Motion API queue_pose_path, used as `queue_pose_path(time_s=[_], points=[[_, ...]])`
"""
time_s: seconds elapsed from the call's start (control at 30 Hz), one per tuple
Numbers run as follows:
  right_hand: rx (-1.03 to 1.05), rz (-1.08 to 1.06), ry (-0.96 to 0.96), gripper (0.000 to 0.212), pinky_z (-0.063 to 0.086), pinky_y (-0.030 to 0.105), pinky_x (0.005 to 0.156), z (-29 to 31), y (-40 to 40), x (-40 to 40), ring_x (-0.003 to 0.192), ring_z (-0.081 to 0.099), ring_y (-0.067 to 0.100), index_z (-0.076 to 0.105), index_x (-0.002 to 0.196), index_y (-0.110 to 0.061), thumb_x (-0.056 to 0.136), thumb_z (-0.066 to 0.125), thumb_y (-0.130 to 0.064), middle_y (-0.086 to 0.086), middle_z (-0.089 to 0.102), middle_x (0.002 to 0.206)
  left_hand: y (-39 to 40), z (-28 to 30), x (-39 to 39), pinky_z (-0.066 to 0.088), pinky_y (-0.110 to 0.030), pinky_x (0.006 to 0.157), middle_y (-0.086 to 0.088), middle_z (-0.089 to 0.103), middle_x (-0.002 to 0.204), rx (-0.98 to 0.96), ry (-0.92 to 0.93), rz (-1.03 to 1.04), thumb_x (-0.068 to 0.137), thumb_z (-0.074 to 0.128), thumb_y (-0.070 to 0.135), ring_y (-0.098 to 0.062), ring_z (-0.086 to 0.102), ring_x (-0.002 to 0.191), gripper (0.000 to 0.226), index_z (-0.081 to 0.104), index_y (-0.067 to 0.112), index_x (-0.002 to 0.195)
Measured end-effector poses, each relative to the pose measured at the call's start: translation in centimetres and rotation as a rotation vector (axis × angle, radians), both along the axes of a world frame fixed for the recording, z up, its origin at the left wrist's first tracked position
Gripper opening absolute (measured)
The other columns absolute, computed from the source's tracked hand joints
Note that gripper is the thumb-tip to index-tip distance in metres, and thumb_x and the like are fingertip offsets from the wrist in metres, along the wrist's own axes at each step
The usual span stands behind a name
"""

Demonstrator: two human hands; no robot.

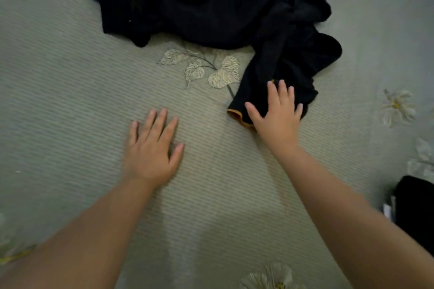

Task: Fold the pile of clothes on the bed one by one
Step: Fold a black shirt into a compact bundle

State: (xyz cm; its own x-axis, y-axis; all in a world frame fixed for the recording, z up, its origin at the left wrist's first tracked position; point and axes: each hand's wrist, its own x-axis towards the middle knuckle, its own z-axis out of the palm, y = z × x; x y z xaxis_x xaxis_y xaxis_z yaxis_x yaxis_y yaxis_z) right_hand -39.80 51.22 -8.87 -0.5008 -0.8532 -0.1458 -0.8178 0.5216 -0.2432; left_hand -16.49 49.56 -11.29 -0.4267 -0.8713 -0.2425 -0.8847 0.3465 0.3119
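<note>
Right hand: the right hand (pixel 277 110) lies flat, fingers straight and a little spread, on the near end of the dark garment (pixel 281 63); it presses or touches the cloth, nothing is pinched that I can see.
Left hand: the left hand (pixel 151 148) rests palm down on the bare bedspread (pixel 70 101), fingers straight, holding nothing, well apart from the cloth.
Where the garment lies: crumpled on the bed ahead of the hands, its near end reaching toward the person; an orange-edged hem (pixel 237 117) shows just beside the right thumb.
The pile: more dark cloth (pixel 187 0) spreads across the far side, running into the same heap; I cannot tell where one piece ends and the next begins.
How it should handle: soft, limp and light, I'd judge; it will sag and bunch, not hold a shape, and will want smoothing flat before any fold.
Where to take hold: the orange-edged hem looks the clearest edge to pinch and draw out.
Around it: a leaf pattern (pixel 204 68) on the bedspread between the hands and the pile; a black object (pixel 415 206) at the right edge, too cut off to name.
In the way: only the tangle itself, likely.
</note>
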Motion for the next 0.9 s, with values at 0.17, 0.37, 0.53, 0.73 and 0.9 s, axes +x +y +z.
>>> queue_pose_path(time_s=[0.17,0.37,0.53,0.73,0.9], points=[[0.055,-0.123,0.015,0.075,0.012,0.049,0.112,0.7,-7.1,-0.5,0.140,0.016,0.028,0.017,0.146,-0.019,0.086,0.056,-0.042,0.013,0.017,0.152,-0.5,0.4,0.3,0.012,-0.042,0.108,-0.015,0.045,0.137,0.046,-0.014,-0.030,0.081,0.024,0.044,-0.033,0.039,0.129,0.066,0.053,0.006,0.127],[0.102,-0.073,0.083,0.039,0.040,0.033,0.094,1.2,-10.3,-1.6,0.110,0.054,0.030,0.053,0.125,-0.005,0.087,0.047,-0.004,0.017,0.060,0.118,-0.8,0.5,0.4,0.010,-0.038,0.104,-0.015,0.049,0.134,0.049,-0.025,-0.055,0.081,0.026,0.041,-0.030,0.038,0.128,0.063,0.055,0.006,0.125],[0.330,0.136,0.060,0.038,0.030,0.034,0.102,1.7,-6.5,-0.2,0.112,0.052,0.025,0.059,0.122,-0.017,0.087,0.048,-0.009,0.009,0.061,0.120,-0.7,0.2,0.4,-0.004,-0.035,0.108,-0.007,0.032,0.145,0.012,-0.036,-0.036,0.082,0.016,0.046,-0.021,0.019,0.136,0.069,0.041,0.010,0.136],[0.498,0.354,0.016,0.039,0.008,0.032,0.105,2.4,5.4,1.3,0.114,0.049,0.015,0.056,0.124,-0.026,0.089,0.047,-0.014,-0.004,0.056,0.121,-0.3,-0.6,0.2,-0.004,-0.034,0.109,-0.014,0.033,0.146,-0.038,0.054,-0.005,0.082,0.016,0.049,-0.027,0.024,0.138,0.075,0.034,0.002,0.138],[0.653,0.432,-0.129,0.043,0.014,0.032,0.103,3.2,15.2,2.7,0.117,0.045,0.010,0.051,0.128,-0.030,0.089,0.044,-0.014,-0.009,0.050,0.129,1.5,0.9,-0.2,0.024,-0.062,0.100,-0.031,0.046,0.130,-0.087,0.076,-0.232,0.083,0.037,0.032,-0.047,0.043,0.120,0.062,0.046,-0.012,0.125]])
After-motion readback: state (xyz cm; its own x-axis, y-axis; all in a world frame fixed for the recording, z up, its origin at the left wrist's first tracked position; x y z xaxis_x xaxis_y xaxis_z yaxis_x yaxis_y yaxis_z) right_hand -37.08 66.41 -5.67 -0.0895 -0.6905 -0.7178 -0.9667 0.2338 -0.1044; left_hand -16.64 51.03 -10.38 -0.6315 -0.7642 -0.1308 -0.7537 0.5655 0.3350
